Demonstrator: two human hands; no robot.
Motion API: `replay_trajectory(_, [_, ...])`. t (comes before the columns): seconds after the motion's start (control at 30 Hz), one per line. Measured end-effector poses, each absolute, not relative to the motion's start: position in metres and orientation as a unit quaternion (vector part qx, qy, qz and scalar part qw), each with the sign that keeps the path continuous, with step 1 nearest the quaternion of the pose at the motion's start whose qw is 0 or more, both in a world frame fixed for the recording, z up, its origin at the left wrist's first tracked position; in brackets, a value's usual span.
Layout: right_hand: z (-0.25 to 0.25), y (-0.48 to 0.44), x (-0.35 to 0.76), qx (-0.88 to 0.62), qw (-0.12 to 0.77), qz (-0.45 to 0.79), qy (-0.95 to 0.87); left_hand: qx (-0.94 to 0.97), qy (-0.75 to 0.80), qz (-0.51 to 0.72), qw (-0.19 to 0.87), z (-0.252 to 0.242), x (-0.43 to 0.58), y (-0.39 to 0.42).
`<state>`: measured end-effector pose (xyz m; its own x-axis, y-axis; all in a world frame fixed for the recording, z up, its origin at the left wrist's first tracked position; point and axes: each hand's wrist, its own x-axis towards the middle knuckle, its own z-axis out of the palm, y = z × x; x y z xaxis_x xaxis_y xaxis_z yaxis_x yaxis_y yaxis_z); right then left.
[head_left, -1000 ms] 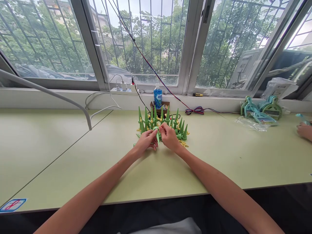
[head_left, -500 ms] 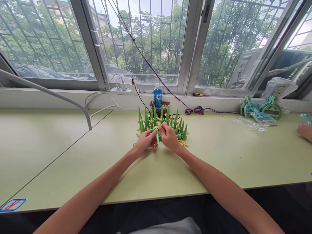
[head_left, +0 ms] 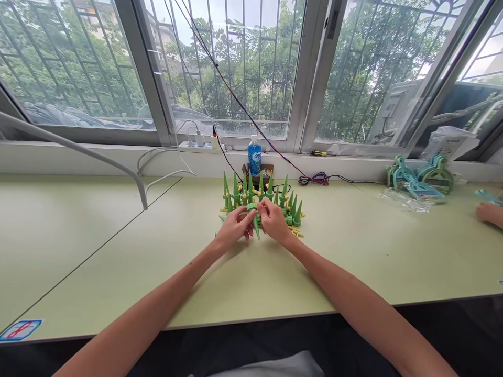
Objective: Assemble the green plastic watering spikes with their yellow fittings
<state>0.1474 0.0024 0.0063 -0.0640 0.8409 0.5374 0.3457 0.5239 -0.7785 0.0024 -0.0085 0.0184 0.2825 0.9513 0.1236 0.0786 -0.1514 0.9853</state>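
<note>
Head view. At mid-table, left hand and right hand close together, knuckles almost meeting, both pinched shut on one green spike. Gripped at its wide upper end: left fingertips from one side, right thumb and forefinger from the other, no gap worth the name in either hand. Long axis of the spike near upright, a little tilted, tip down and toward the wearer. Lying right between the two hands, no nearer to one than the other. Tip touching the table or just clear of it: cannot tell.

Just behind the hands, a cluster of upright spikes, points up, with small yellow pieces among and beside them. Farther back, a bottle by the window ledge.

Hidden: the wide end of the held spike, covered by fingers; the front row of the cluster, blocked by both hands. At the far right edge, another person's hand, cut off, with something teal above it too small to make out. Teal clips well apart, near the ledge.
</note>
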Motion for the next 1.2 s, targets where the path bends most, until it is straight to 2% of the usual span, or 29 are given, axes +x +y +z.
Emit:
replay_trajectory(0.8, [0.0034,0.0043,0.1458,-0.399,0.534,0.415,-0.619,0.720,0.405,0.460,0.327,0.0107,0.0013,-0.0062])
replay_trajectory(1.2, [0.0009,0.0073,0.1438,-0.414,0.539,0.408,-0.609,0.717,0.416,0.463,0.314,0.0096,0.0017,-0.0053])
